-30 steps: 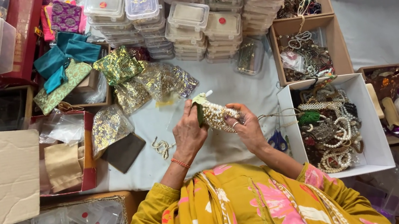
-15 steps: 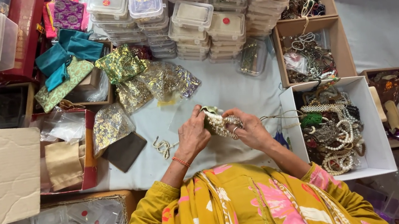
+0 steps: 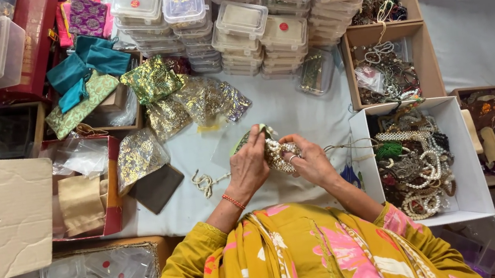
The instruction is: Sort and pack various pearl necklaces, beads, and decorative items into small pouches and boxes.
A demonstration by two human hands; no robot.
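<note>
Right now both hands meet over the middle of the desk [image 3: 294, 104], which is covered in a pale cloth. The left hand [image 3: 249, 167] has its grip closed around one end of a bunched pearl necklace [image 3: 280, 152], fingers curled over the top of it, and a green scrap of backing shows just above those fingers. The right hand [image 3: 309, 161] pinches the other side of the same bunch, a ring on one finger, so the necklace sits between the two hands, held just above the cloth. A thin cord [image 3: 340, 144] trails from the bunch toward the white box [image 3: 468, 193] just beside the right hand, which is heaped with beads and chains. On the cloth to the left of the left hand lies a small loose pearl piece [image 3: 203, 182]. Gold-patterned sheer pouches [image 3: 198, 101] are spread farther up the desk, and behind them stand stacks of clear plastic cases [image 3: 245, 21]. A red thread bracelet [image 3: 233, 201] circles the left wrist.
</note>
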